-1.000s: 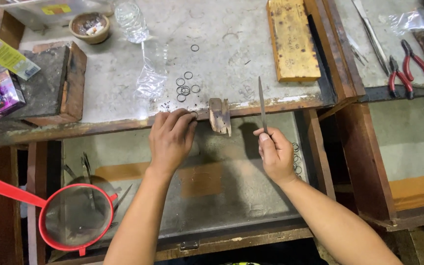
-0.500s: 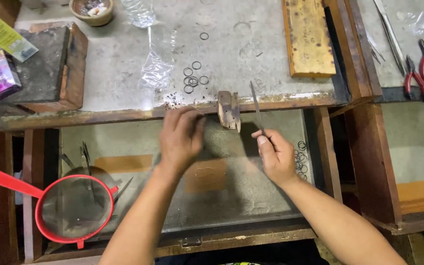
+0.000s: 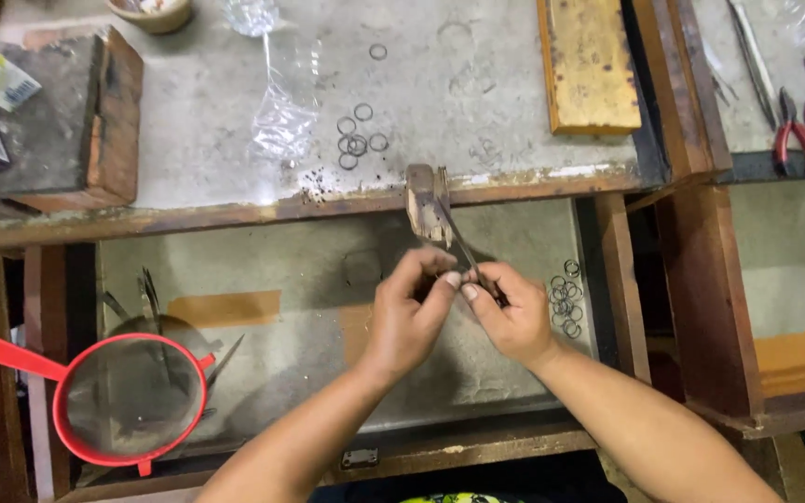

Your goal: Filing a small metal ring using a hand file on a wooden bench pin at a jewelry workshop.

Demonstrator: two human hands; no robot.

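Note:
My right hand (image 3: 511, 313) grips a thin metal file (image 3: 457, 238) whose tip leans against a small wooden bench peg (image 3: 426, 202) jutting from the workbench edge. My left hand (image 3: 409, 312) is pinched next to the right, fingertips meeting at the file's lower end; whatever small piece it pinches is hidden. Several small metal rings (image 3: 358, 142) lie on the grey benchtop above the peg. More rings (image 3: 565, 298) lie in the open drawer to the right of my hands.
A red-rimmed sieve (image 3: 132, 399) sits in the drawer at left, beside thin tools (image 3: 149, 300). A wooden block (image 3: 589, 63), a clear plastic bag (image 3: 283, 116), a dark slab in a wooden frame (image 3: 67, 126) and red-handled pliers (image 3: 798, 121) lie on the bench.
Both hands moved down from the bench edge and came together over the drawer. The file went from standing upright in my right hand to slanting against the peg.

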